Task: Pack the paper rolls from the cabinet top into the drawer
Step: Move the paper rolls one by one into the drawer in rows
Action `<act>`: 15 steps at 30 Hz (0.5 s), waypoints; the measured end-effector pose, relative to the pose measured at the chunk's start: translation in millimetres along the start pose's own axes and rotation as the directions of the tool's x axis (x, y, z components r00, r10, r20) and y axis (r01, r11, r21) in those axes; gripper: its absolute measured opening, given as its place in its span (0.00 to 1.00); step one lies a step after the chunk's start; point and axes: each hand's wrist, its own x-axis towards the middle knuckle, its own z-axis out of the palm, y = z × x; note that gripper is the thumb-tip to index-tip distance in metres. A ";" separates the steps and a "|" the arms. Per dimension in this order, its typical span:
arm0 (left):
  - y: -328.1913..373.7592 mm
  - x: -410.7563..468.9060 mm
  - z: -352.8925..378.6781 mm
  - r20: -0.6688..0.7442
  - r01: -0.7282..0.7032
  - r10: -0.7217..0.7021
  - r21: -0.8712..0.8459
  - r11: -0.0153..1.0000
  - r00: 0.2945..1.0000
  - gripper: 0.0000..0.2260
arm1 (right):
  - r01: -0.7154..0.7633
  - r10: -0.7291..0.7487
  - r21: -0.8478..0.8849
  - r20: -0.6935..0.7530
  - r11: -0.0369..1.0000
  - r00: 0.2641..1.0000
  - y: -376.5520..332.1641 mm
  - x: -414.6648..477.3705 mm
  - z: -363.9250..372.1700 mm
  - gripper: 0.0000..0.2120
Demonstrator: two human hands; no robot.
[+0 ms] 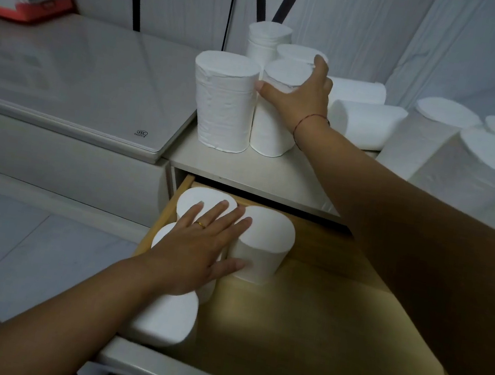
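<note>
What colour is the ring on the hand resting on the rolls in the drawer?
Gold; the ring on the left hand shows in the head view.

Right hand grips a roll on the cabinet top; left hand rests flat on rolls in the drawer.

CCC mark (corner) on white lid

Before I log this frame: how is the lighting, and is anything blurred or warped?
Head view: dim overall, one warm brighter patch on the drawer floor; head view, right edge: paper rolls soft and stretched by the wide lens; centre: left hand, right hand and the gripped roll are sharp.
</note>
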 end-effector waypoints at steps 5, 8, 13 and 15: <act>-0.5 0.7 0.7 -0.001 -0.002 0.003 0.013 1.000 1.000 0.35 | -0.001 0.001 0.020 0.010 1.000 1.000 2.8 4.1 -5.3 0.53; -1.4 1.0 1.6 0.000 -0.001 0.001 0.023 1.000 1.000 0.35 | 0.002 -0.002 0.004 0.024 1.000 1.000 5.2 1.2 -12.4 0.51; -1.7 1.0 1.3 0.007 -0.004 0.004 0.023 1.000 1.000 0.35 | 0.035 -0.039 0.040 0.100 0.999 0.994 10.6 -26.9 -36.0 0.49; -1.3 1.2 1.3 0.007 -0.003 0.003 0.020 1.000 1.000 0.35 | 0.047 -0.053 0.056 0.118 0.997 0.992 14.0 -45.2 -50.2 0.47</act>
